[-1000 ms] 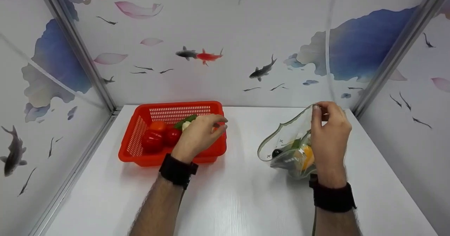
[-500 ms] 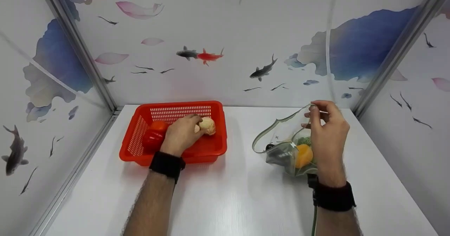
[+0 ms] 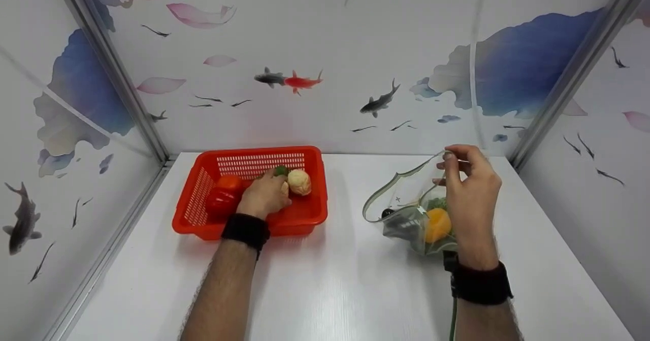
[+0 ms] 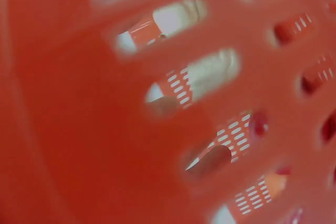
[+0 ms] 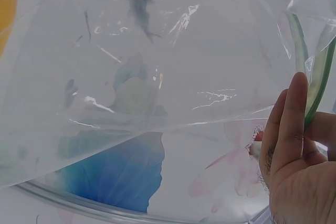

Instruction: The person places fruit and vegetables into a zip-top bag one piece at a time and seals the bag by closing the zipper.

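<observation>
My left hand (image 3: 264,194) reaches down into a red plastic basket (image 3: 315,209). Its fingers are lowered among the vegetables, beside a pale wrinkled round vegetable (image 3: 299,182) and a green piece (image 3: 281,170). What lies under the palm is hidden, and the left wrist view shows mostly the basket's slotted wall (image 4: 94,129). My right hand (image 3: 472,193) pinches the green-edged rim of a clear plastic bag (image 3: 406,226), holding it up with the mouth spread. Inside the bag are a yellow-orange vegetable (image 3: 437,225), something green and a dark round item (image 3: 388,213).
A glossy red pepper (image 3: 222,201) and an orange vegetable (image 3: 229,182) lie at the basket's left. The white table (image 3: 325,290) carries both basket and bag. Printed wall panels (image 3: 325,122) enclose it at the back and sides.
My left hand has moved left and down into the basket, uncovering the pale vegetable; over the last half second it shifted only slightly. My right hand and the bag drifted a little left.
</observation>
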Available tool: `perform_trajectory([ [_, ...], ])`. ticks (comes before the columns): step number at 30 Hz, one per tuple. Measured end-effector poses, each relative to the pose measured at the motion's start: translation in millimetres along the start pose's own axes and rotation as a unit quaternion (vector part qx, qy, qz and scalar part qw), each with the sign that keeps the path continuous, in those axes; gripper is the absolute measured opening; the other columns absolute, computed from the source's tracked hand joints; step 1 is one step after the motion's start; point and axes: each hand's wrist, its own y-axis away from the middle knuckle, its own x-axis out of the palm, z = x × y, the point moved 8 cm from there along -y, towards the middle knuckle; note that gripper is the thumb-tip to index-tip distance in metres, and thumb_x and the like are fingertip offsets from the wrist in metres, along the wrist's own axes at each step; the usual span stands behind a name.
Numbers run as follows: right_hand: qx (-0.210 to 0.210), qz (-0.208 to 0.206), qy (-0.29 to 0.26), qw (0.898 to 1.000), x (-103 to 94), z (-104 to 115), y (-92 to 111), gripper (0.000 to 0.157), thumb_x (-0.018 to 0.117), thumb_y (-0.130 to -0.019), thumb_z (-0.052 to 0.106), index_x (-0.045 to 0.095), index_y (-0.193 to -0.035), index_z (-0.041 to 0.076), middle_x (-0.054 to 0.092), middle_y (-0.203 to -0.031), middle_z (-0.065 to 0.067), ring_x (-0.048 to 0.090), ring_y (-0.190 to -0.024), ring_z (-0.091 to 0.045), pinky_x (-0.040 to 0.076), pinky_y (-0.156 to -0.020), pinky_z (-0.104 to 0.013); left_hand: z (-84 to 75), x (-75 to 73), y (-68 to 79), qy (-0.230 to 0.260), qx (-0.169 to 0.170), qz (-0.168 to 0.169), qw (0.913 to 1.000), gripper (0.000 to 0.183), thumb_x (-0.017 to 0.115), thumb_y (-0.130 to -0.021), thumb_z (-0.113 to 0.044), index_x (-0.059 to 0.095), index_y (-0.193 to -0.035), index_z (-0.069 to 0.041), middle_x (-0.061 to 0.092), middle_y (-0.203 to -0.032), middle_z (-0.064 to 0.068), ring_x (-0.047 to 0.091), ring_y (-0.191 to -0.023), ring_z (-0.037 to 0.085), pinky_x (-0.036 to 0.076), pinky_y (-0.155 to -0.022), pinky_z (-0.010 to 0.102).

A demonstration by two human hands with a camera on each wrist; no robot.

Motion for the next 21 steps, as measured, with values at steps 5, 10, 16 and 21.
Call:
perform_trajectory([
  [5,0.0,0.003,-0.001,1.0,-0.4,-0.3,-0.2,0.022,0.066,-0.12,0.009,0.077,-0.136,-0.003,0.076,-0.127,-0.021,0.071,-0.09,0.013,0.061,-0.073,-0.005,1.9,9.7,-2.2,-0.023,-0.009,0.021,0.9995,0.067,0.079,-0.113,-0.03,0.057,-0.173,-0.008,0.039,-0.19,0.023,0.052,-0.169,0.046,0.041,-0.141,0.069],
  [10,-0.005,0.003,-0.004,1.0,-0.8,1.4,0.0,0.022,0.066,-0.12,0.009,0.077,-0.135,-0.003,0.076,-0.125,-0.023,0.072,-0.09,0.012,0.061,-0.072,-0.006,2.4,10.7,1.5,-0.028,0.001,0.013,0.9995,0.062,0.082,-0.111,-0.027,0.063,-0.167,-0.008,0.052,-0.181,0.022,0.063,-0.154,0.044,0.047,-0.137,0.068],
  [16,-0.007,0.003,-0.003,1.0,-1.0,1.6,0.5,0.022,0.065,-0.121,0.009,0.077,-0.135,-0.002,0.077,-0.125,-0.023,0.07,-0.09,0.015,0.061,-0.072,-0.007,3.4,6.9,5.7,-0.007,0.001,0.005,1.0,0.05,0.082,-0.107,-0.02,0.072,-0.155,-0.009,0.066,-0.16,0.021,0.066,-0.132,0.041,0.053,-0.133,0.066],
  [21,-0.002,0.003,-0.001,1.0,-0.8,0.2,0.3,0.021,0.065,-0.12,0.01,0.078,-0.134,-0.001,0.077,-0.124,-0.022,0.071,-0.09,0.015,0.062,-0.072,-0.007,7.5,17.6,9.9,0.025,-0.017,0.056,0.998,0.045,0.084,-0.108,-0.016,0.076,-0.152,-0.012,0.079,-0.136,0.014,0.069,-0.119,0.033,0.058,-0.124,0.058],
])
